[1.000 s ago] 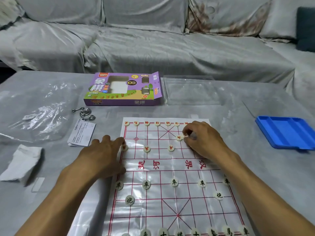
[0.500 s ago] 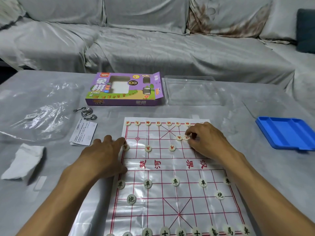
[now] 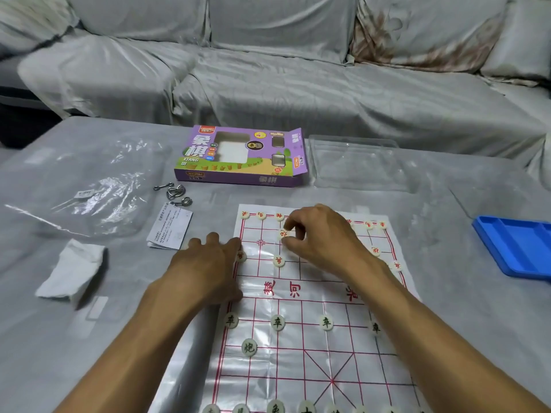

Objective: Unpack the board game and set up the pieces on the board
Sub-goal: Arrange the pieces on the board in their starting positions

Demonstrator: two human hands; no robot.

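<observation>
Right hand (image 3: 320, 239) pinches a red-marked piece (image 3: 283, 234) over the board (image 3: 298, 347) at frame centre; left hand (image 3: 205, 263) lies flat, fingers straight, on its left edge.

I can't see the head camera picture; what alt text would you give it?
A person's right hand pinches a red-marked xiangqi piece over the far left part of a paper xiangqi board, while the left hand presses flat on the board's left edge. Other round pieces sit on the grid; the purple game box lies behind it on the grey table.
</observation>
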